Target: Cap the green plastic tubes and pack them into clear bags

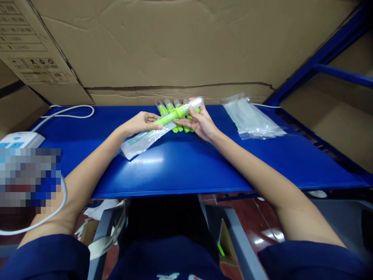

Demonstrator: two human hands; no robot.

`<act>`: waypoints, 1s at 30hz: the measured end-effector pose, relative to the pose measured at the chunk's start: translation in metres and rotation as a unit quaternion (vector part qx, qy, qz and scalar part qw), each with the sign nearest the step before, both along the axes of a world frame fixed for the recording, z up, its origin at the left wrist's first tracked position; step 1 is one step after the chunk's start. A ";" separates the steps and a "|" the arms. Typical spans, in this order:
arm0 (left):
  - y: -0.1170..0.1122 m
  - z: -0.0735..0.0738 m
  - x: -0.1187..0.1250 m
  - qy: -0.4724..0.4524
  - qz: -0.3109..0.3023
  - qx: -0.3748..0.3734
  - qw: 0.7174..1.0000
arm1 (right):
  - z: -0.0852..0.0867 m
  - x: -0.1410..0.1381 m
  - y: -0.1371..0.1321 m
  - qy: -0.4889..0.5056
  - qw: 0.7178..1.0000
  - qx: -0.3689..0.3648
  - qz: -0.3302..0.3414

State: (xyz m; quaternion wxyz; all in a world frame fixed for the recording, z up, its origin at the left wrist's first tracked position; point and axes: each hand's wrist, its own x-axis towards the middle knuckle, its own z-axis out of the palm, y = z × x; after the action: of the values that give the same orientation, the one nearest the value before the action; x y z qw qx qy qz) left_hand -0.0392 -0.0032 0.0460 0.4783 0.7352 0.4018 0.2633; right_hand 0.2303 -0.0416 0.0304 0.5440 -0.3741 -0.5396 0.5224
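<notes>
A bright green tube with a clear end slants up to the right between my two hands, over the blue tabletop. My right hand is closed on its clear upper end, thumb on top. At the lower end my left hand pinches the tube together with a clear plastic bag. The tube's lower end lies at the bag's mouth; how far inside it reaches, I cannot tell. Several similar green tubes lie side by side behind and under my hands, partly hidden.
A stack of flat clear plastic bags lies at the right of the blue table. On the left are a white power strip and its white cable. Cardboard walls the back, with a blue frame at right.
</notes>
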 end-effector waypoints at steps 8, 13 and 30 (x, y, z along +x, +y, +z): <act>0.002 -0.002 -0.001 -0.068 0.016 -0.003 0.998 | -0.005 0.002 0.006 -0.029 0.999 0.014 -0.036; 0.001 0.004 -0.003 -0.089 -0.039 -0.055 0.994 | -0.012 0.002 0.011 -0.015 0.999 0.020 -0.041; -0.012 0.001 0.010 -0.061 -0.008 -0.104 0.993 | -0.012 -0.020 0.011 -0.013 0.999 -0.024 -0.043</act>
State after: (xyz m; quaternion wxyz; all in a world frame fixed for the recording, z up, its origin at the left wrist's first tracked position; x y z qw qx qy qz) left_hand -0.0288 -0.0156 0.0467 0.5778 0.6669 0.3918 0.2604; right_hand 0.2104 -0.0307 0.0180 0.5498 -0.4169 -0.5177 0.5059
